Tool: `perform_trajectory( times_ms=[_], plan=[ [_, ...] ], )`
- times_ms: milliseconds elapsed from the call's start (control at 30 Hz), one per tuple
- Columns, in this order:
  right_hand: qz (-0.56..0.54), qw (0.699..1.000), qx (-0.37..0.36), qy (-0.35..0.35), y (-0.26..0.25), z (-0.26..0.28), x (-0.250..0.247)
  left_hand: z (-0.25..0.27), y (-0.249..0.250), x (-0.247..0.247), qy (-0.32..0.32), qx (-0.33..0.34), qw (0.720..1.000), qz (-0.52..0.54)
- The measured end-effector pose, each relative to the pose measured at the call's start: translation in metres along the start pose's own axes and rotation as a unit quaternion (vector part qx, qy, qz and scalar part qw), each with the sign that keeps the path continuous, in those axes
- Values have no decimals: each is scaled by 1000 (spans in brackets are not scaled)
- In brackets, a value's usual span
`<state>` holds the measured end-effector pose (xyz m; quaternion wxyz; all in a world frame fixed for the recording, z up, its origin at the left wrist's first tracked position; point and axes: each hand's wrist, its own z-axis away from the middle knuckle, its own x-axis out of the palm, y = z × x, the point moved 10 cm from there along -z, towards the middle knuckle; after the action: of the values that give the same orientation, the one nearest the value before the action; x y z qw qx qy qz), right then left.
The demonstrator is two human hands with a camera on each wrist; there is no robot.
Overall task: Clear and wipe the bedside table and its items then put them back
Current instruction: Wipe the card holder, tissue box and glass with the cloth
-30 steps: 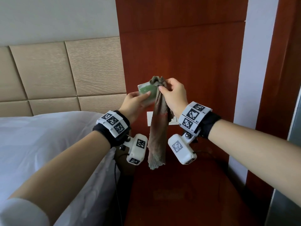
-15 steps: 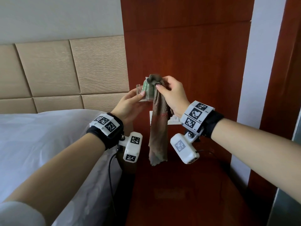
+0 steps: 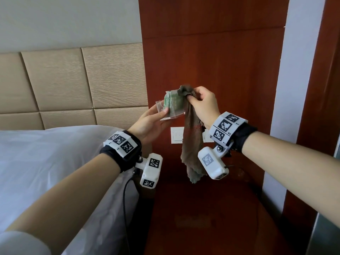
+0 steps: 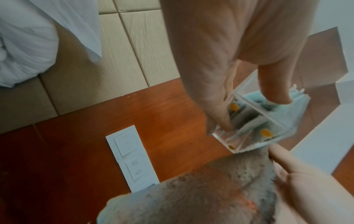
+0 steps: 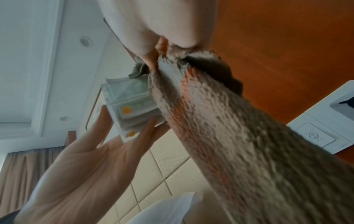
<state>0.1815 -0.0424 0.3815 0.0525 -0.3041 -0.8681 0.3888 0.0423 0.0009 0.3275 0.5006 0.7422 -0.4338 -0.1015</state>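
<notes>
My left hand (image 3: 154,118) holds a small clear acrylic box (image 3: 172,105) with green-and-white sachets inside, thumb on its front and fingers behind it. In the left wrist view the clear box (image 4: 268,125) shows yellow dots on the sachets. My right hand (image 3: 200,105) grips a grey-brown cloth (image 3: 191,142) bunched at its top, pressed against the box's upper right corner. The rest of the cloth (image 5: 249,144) hangs down loose. Both are held in the air above the dark red wooden bedside table (image 3: 211,218), in front of the wood wall panel.
A white switch and socket plate (image 3: 177,135) sits on the wood panel behind the cloth. A bed with a white duvet (image 3: 46,162) lies to the left, a padded beige headboard (image 3: 73,83) behind it. A black cable (image 3: 126,192) hangs between bed and table.
The left hand has turned the box so that more of its front and side shows. The right hand has kept the cloth at the box's top corner. Both hands sit slightly lower.
</notes>
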Motion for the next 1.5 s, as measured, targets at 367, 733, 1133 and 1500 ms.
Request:
perform_trajectory(
  times_ms=[367,733,1133,1500],
  plan=[
    [-61,996,-24,-56,-21,22,25,-8,4,-4,29,16,999,-39],
    [-46,999,12,-21,-6,7,5,-5,11,-3,5,7,1000,-15],
    [-28,999,10,-11,-1,6,-3,-12,7,-23,133,10,989,-58],
    [-24,1000,-12,0,-8,9,1,-12,10,-17,177,35,983,-22]
  ],
)
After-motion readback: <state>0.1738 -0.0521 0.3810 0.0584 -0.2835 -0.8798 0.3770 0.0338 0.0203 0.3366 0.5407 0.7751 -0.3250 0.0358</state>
